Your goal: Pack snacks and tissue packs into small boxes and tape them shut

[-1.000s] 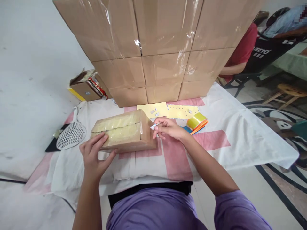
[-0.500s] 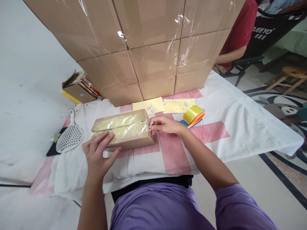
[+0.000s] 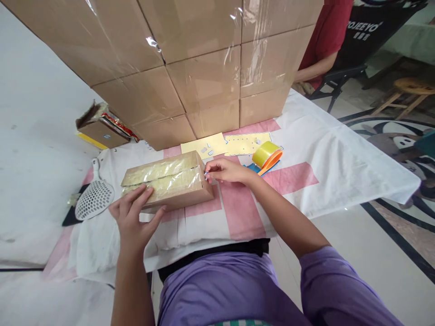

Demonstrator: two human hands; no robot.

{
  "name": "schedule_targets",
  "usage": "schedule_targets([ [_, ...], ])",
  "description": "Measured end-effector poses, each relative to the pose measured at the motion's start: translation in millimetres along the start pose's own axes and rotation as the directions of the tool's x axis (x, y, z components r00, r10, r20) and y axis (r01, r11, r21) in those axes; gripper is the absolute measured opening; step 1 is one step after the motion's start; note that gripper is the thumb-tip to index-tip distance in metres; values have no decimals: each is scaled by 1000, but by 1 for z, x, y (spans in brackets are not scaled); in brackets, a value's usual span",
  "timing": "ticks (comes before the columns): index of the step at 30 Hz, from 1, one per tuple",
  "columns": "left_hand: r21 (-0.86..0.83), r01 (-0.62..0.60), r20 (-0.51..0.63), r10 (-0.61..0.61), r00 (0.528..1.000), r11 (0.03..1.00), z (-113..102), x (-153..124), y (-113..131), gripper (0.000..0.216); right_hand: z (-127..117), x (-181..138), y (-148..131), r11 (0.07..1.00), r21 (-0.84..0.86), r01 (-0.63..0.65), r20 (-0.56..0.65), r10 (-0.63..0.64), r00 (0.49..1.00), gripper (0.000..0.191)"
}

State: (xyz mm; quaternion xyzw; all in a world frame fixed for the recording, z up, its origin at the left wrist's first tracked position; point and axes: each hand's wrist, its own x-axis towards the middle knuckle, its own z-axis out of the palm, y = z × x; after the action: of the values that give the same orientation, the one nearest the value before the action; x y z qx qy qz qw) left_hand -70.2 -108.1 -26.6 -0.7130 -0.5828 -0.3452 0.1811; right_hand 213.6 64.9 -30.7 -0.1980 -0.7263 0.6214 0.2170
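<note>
Oblong cardboard box [image 3: 170, 183], glossy tape [image 3: 161, 169] on top, lies on cloth-covered counter [image 3: 322, 174]. Left hand [image 3: 132, 217] loosely spread, fingertips on box. Right hand [image 3: 224, 170] pinched at box's right end; pale scrap [image 3: 205, 174] between fingers, mostly hidden, shape unclear.

The black chair [image 3: 369, 38] reads "OJEEYO", perhaps with a letter hidden.

A scuffed white wall [image 3: 27, 140] rises on the left, a table [image 3: 340, 163] under white-and-pink cloth spans the middle, and a black chair [image 3: 355, 47] and wooden stool [image 3: 413, 85] stand far right on pale, dark-patterned floor [image 3: 340, 240].
</note>
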Motion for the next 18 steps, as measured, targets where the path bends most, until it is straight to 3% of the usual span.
schedule_targets([
  [6,-2,2,1,-2,1000,1000,0,0,1,59,-1,4,9,1000,7,2,-21,-2,1000,15],
  [9,1,1,1,-1,1000,1000,1,1,1,58,2,7,10,998,51,34,-135,-27,990,13],
  [14,5,14,5,-14,1000,1000,1,4,5,56,33,1,11,995,105,-3,-458,51,887,2],
  [16,-1,16,8,-16,1000,1000,1,5,6,55,54,-8,14,985,172,-15,-540,107,835,16],
  [18,-1,22,9,-22,1000,1000,1,5,7,54,74,-18,17,979,206,5,-569,115,814,31],
])
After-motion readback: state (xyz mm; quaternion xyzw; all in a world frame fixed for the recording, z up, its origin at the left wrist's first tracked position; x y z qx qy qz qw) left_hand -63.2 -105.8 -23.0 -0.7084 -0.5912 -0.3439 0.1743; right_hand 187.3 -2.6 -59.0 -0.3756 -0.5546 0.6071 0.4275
